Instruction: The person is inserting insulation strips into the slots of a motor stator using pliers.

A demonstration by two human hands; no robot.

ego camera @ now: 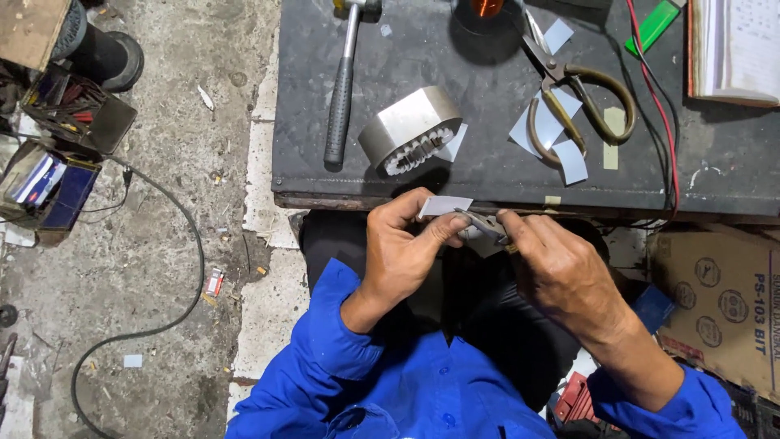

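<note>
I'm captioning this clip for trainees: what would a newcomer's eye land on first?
Probably the two bare hands at centre, the left hand and right hand pinching a small grey paper strip between them. Next, the metal stator core on the dark workbench, between a hammer and scissors.

On the workbench [487,175], the metal ring [410,130] lies at the centre, the hammer [341,81] at its nine o'clock, the scissors [573,93] at three o'clock on paper slips [546,128]. Both hands [406,244] [561,264] hold a paper strip [445,205] at six o'clock, before the bench edge.
</note>
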